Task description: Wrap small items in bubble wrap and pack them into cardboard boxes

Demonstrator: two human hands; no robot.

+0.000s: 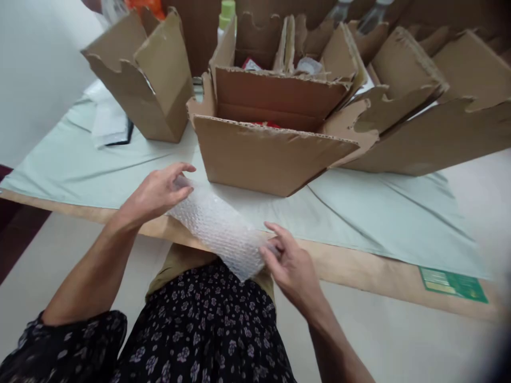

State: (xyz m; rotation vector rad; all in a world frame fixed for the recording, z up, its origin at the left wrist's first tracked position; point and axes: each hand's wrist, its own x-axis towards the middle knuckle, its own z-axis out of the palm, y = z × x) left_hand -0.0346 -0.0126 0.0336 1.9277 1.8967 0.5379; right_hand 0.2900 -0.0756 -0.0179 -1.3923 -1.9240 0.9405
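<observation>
Holding a bubble-wrapped bundle (217, 229) between both hands at the table edge (359, 266). Left hand (157, 192) pinches its far end, right hand (289, 266) grips the near end. Open cardboard box (271, 154) sits just behind.

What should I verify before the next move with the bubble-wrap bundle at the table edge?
1. Left hand grips the bubble-wrap bundle at its far end: ok.
2. Right hand pinches its near end: ok.
3. Bundle fully supported: not ok, the near end hangs past the table edge.
4. Wrap closed all around: cannot tell.
5. Flaps of the nearest cardboard box stand open: ok.
6. Free room inside that box: cannot tell, red items show within.
</observation>
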